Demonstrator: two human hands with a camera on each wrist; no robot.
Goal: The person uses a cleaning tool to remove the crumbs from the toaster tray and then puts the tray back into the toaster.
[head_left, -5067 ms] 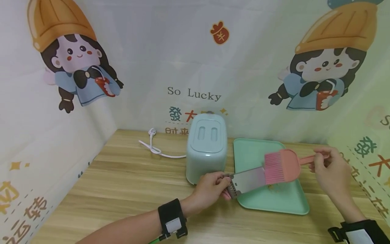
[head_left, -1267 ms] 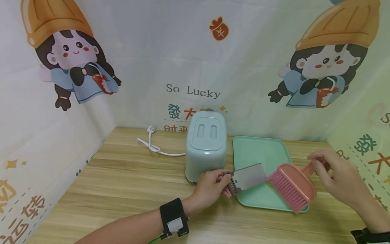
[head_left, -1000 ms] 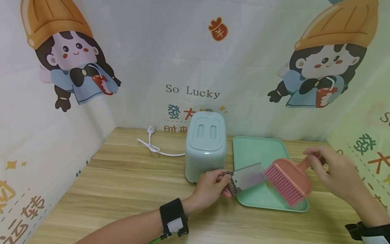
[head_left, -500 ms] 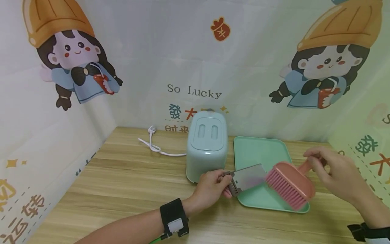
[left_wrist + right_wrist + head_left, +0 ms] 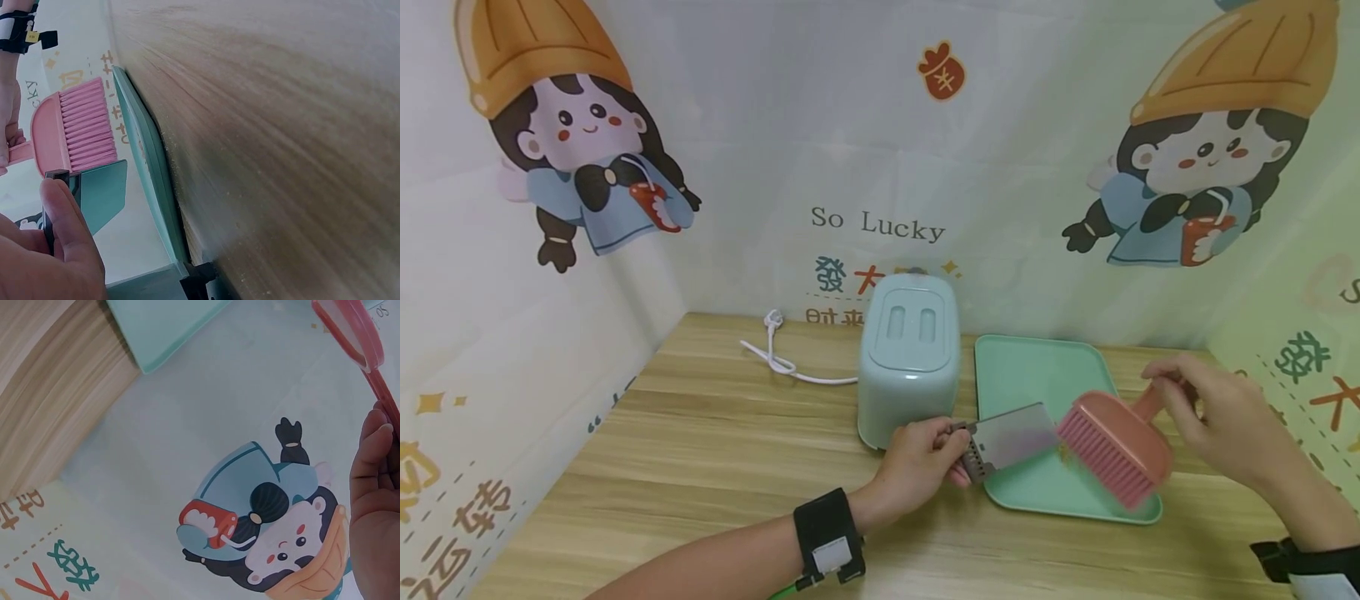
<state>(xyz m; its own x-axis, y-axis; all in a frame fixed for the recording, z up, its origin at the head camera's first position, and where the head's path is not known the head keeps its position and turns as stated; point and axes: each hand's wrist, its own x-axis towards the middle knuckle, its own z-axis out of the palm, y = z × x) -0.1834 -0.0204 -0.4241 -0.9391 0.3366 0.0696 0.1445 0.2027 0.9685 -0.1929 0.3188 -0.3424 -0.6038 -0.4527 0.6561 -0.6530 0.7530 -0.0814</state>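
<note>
In the head view my left hand (image 5: 921, 454) pinches the near end of a flat metal crumb tray (image 5: 1011, 437), thumb on top. The crumb tray is held above the left part of a green tray (image 5: 1037, 367). My right hand (image 5: 1225, 417) grips the handle of a pink brush (image 5: 1123, 442). Its bristles point down and left, close to the crumb tray's free end; in the left wrist view the bristles (image 5: 90, 128) appear to meet that edge. A few yellowish crumbs (image 5: 1064, 452) lie on the green tray, partly hidden by the brush.
A pale blue-green toaster (image 5: 910, 358) with a covered top stands left of the green tray, just behind my left hand. Its white cord and plug (image 5: 778, 364) lie on the wooden table (image 5: 700, 467). Printed cloth (image 5: 880, 142) hangs at the back and sides.
About five seconds ago the brush lay across the crumb tray's end; it has since turned, bristles down, and moved lower. During the last second it shifts slightly back and forth. My left hand stays put.
</note>
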